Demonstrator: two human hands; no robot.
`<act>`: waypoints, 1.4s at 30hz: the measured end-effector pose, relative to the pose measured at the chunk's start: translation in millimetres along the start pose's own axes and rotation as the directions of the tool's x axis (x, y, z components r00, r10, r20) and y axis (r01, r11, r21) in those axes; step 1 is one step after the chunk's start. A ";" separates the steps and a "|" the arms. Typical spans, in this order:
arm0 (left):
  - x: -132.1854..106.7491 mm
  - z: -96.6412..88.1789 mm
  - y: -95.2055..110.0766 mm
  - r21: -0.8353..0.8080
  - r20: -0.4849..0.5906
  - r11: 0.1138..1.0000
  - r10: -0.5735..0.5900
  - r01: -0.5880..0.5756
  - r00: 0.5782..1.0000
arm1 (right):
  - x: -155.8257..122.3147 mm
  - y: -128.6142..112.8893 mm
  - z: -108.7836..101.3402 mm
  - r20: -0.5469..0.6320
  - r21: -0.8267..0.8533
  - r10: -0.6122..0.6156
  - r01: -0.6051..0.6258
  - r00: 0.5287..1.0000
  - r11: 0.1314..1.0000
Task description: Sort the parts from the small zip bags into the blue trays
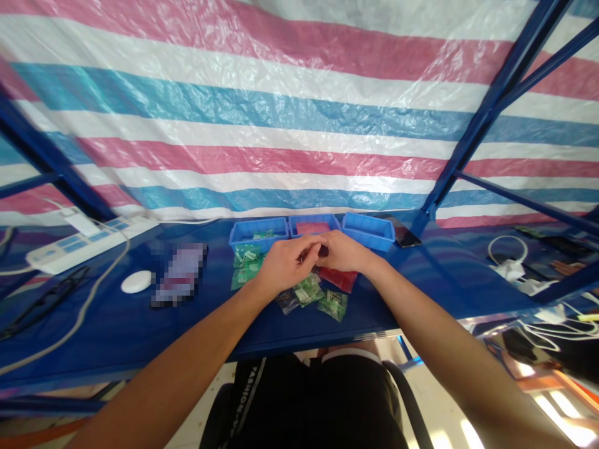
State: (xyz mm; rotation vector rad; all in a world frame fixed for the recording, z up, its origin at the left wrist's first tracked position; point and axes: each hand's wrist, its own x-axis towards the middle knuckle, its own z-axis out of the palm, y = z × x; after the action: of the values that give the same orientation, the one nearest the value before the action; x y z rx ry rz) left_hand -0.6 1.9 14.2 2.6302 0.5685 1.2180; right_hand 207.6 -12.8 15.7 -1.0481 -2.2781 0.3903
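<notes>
My left hand (284, 263) and my right hand (347, 251) meet at the middle of the blue table, fingers curled and fingertips together. What they pinch is hidden; a dark patch shows between them. Under and beside my right hand lies a red bag (340, 278). Small clear packets with green contents (309, 289) are just below my hands, and another such packet (333, 304) rests nearer the table edge. Green bags (246, 268) lie to the left of my left hand. Behind my hands stands a blue bin (314, 219) with something red inside.
A blue bin (259, 232) with green packets stands left, another blue bin (369, 231) right. A dark phone (405, 234) lies beside it. Leftward are a blurred-out phone-like object (181, 273), a white round case (136, 282), a power strip (88, 242) and cables.
</notes>
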 end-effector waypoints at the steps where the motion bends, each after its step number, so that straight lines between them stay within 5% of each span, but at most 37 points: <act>1: -0.1 0.0 -0.1 0.002 0.002 1.000 -0.004 0.004 1.000 | 0.1 -1.1 -0.4 -0.005 -0.001 -0.003 0.003 1.000 1.000; 15: -2.4 3.4 -4.5 0.041 0.023 0.997 0.060 -0.061 0.998 | -0.1 -0.5 -1.5 -0.088 -0.014 -0.034 0.033 0.996 0.999; 29: -1.1 3.5 -6.4 0.037 0.033 0.999 -0.035 0.034 0.999 | -0.1 -1.2 -6.5 -0.167 0.046 0.009 -0.001 0.986 0.999; 33: 0.8 2.3 -4.7 0.016 0.015 0.997 -0.070 0.070 0.997 | 0.2 2.1 -6.3 -0.261 0.214 0.099 -0.043 0.960 0.976; 38: 4.5 -1.6 1.2 -0.048 -0.012 0.998 -0.036 0.036 0.999 | 2.7 7.7 -3.5 -0.273 0.563 0.200 -0.013 0.941 0.826; 42: 7.1 -2.5 4.5 -0.046 -0.028 0.999 -0.010 0.009 1.000 | 5.8 8.3 -5.9 -0.334 0.655 0.239 0.042 0.912 0.754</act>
State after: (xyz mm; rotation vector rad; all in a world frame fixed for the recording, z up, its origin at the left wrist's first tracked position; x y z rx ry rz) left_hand 2.9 0.8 22.2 2.5743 0.5504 1.2518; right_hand 213.2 -2.9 18.6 -0.7813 -1.5256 0.8599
